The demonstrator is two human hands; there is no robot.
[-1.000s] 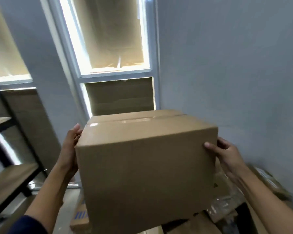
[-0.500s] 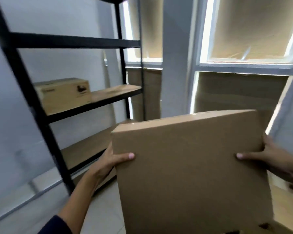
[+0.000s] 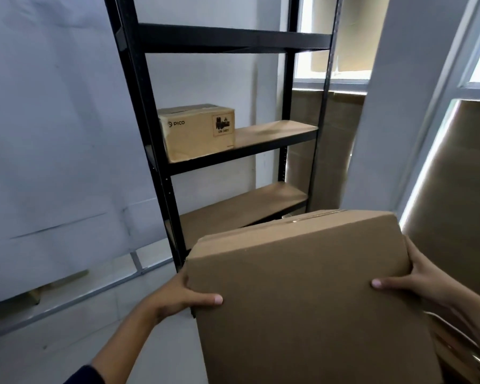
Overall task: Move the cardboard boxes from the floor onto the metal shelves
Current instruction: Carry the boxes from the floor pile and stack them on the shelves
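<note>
carried box: a large plain cardboard box (image 3: 311, 295) is held up in the air in the lower right of the view, tilted, its taped top seam facing the shelves.
left hand: the left hand (image 3: 178, 296) grasps the box's left edge, thumb laid across the near face, the other fingers hidden behind the side.
right hand: the right hand (image 3: 416, 284) grasps the right edge the same way, thumb on the near face, fingers wrapped round the side.
shelving: a black metal shelf unit (image 3: 227, 134) stands against the white wall, just beyond the carried box, with wood-coloured boards.
box on shelf: a smaller cardboard box marked pico (image 3: 197, 133) sits at the left end of the middle board, with a dark hazard label on its front.
lower board: the lower board (image 3: 244, 212) lies just behind the carried box's top edge.
background: windows (image 3: 336, 65) covered with brown sheet let light in at the edges on the right.
</note>
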